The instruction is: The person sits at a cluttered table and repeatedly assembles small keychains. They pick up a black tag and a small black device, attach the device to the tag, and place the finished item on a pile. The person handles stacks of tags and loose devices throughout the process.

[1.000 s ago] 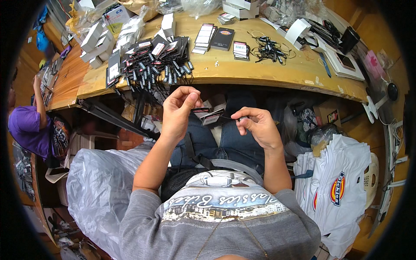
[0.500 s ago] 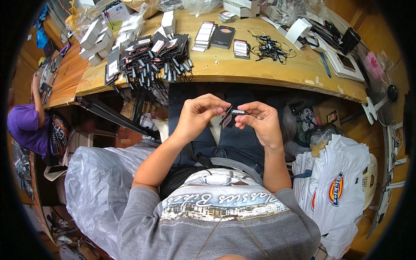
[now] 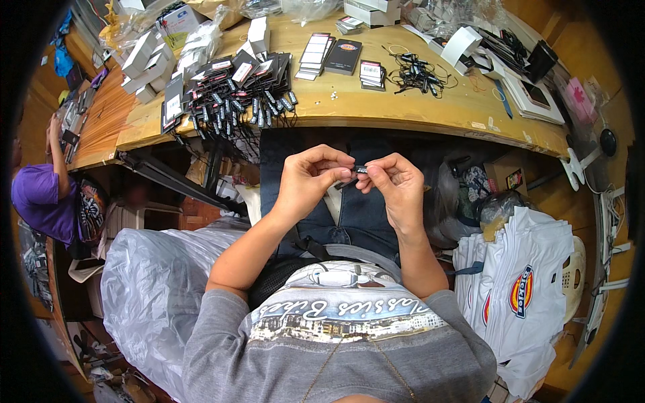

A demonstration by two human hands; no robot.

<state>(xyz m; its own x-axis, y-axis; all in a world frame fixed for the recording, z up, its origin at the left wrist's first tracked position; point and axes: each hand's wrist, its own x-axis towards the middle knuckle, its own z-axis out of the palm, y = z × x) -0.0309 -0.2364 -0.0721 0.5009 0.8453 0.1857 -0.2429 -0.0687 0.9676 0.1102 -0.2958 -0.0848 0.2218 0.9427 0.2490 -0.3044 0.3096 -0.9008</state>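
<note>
In front of my lap, my left hand (image 3: 306,181) and my right hand (image 3: 398,187) meet in finger pinches. Between them is a small black string seal (image 3: 361,170) with pale lettering, the kind used on clothing hang tags. The left thumb and forefinger close on its left end, while the right fingertips hold its right end. My fingers hide most of any string or tag attached to it. On the table beyond lie a heap of black hang tags (image 3: 235,84) with seals dangling over the edge, and a tangle of loose string seals (image 3: 420,74).
Stacks of tags (image 3: 314,57), a black card (image 3: 344,58) and white boxes (image 3: 144,57) stand on the wooden table (image 3: 322,111). A plastic bag (image 3: 151,289) sits at my left, folded white shirts (image 3: 517,282) at my right. Another person in purple (image 3: 44,198) works far left.
My right hand has shifted slightly left, closer to the left hand. The black seal has turned and shows less of its face; the dark flat piece below it is now mostly hidden.
</note>
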